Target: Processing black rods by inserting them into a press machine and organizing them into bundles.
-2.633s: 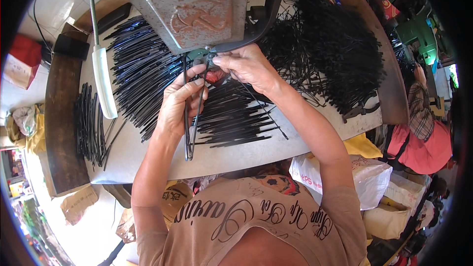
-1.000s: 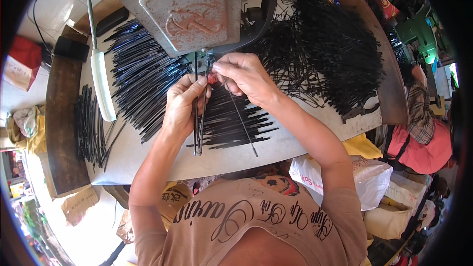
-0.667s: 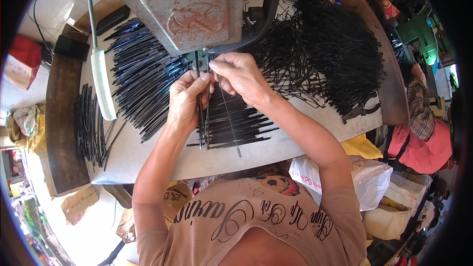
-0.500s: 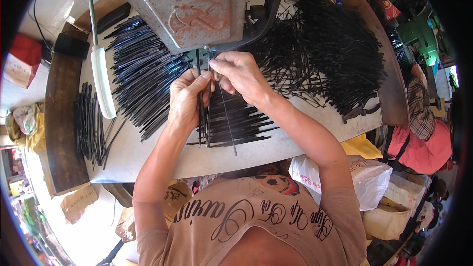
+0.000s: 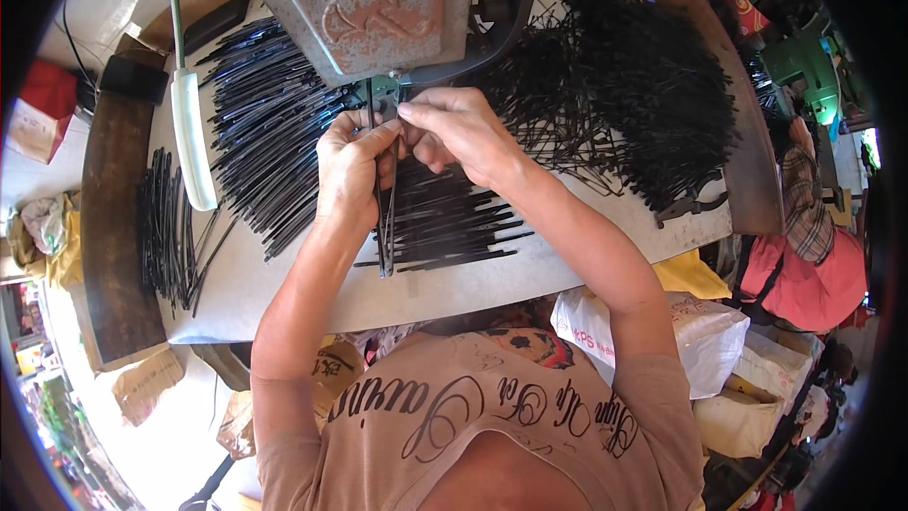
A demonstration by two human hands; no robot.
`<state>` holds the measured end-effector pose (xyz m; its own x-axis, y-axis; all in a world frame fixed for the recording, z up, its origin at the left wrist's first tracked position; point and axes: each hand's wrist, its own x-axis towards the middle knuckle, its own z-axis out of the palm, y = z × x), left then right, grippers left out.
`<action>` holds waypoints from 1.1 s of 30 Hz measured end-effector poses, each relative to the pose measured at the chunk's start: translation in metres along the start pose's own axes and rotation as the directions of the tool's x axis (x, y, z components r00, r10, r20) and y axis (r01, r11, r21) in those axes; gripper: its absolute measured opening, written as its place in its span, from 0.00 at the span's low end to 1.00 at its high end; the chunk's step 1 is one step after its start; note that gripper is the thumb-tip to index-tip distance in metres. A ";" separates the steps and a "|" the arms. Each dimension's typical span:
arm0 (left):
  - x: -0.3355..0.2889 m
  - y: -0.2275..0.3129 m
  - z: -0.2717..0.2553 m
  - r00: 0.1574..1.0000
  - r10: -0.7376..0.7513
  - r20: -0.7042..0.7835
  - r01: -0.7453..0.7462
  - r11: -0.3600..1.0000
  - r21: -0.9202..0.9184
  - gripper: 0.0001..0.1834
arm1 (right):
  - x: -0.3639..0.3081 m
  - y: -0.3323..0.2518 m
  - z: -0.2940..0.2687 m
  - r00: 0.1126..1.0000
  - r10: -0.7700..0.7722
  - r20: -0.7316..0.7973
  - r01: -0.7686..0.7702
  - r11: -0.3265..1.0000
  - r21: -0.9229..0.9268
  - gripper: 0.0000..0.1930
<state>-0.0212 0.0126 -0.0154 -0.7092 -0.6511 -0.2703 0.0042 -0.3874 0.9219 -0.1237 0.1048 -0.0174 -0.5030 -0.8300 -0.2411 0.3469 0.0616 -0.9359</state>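
My left hand (image 5: 348, 166) is closed round a few thin black strips (image 5: 385, 251), which run up toward the underside of a grey, worn machine head (image 5: 378, 19) and hang down below my fingers. Right beside it, my right hand (image 5: 463, 135) has thumb and fingertips pinched together close under the machine. What sits between those fingertips is mostly hidden; a dark upright piece shows just above them. Beneath both hands lies a row of black strips (image 5: 445, 227), side by side on the pale worktop.
A large sheaf of black strips (image 5: 260, 142) lies to the left, with a smaller bunch (image 5: 168, 237) beyond a white lamp (image 5: 194, 147). At the right is a tangled heap of black pieces (image 5: 653, 85), with pliers (image 5: 693, 208) near the edge. Wooden borders (image 5: 123, 227) flank the worktop.
The thin rod that hung below my right hand is no longer visible. Both hands have shifted slightly up and left in the view, still by the machine.
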 end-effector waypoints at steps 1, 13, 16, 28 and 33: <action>0.000 0.001 0.000 1.000 -0.019 0.006 0.019 1.000 0.011 0.07 | -0.003 0.000 -0.003 1.000 0.018 -0.006 -0.018 0.999 -0.043 0.11; -0.008 0.036 -0.046 0.999 -0.053 0.003 0.051 0.962 0.267 0.08 | -0.028 -0.021 -0.081 0.972 -0.081 -0.221 0.010 0.953 -0.303 0.08; -0.016 0.064 -0.114 0.998 0.070 0.006 -0.050 0.635 0.771 0.15 | -0.031 -0.024 -0.092 0.978 -0.085 -0.191 -0.007 0.900 -0.436 0.08; -0.027 0.004 -0.038 0.757 0.348 0.553 -0.582 -0.025 0.813 0.01 | -0.011 0.006 -0.037 0.790 -0.296 0.537 0.482 -0.241 -0.842 0.04; -0.003 -0.025 -0.021 0.739 0.326 0.590 -0.572 -0.159 0.805 0.07 | -0.015 0.009 -0.034 0.784 -0.275 0.557 0.469 -0.325 -0.821 0.06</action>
<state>-0.0046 0.0110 -0.0437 -0.9384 -0.2224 0.2646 -0.1621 0.9593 0.2314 -0.1401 0.1366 -0.0313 -0.0492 -0.9761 0.2115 -0.9987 0.0459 -0.0201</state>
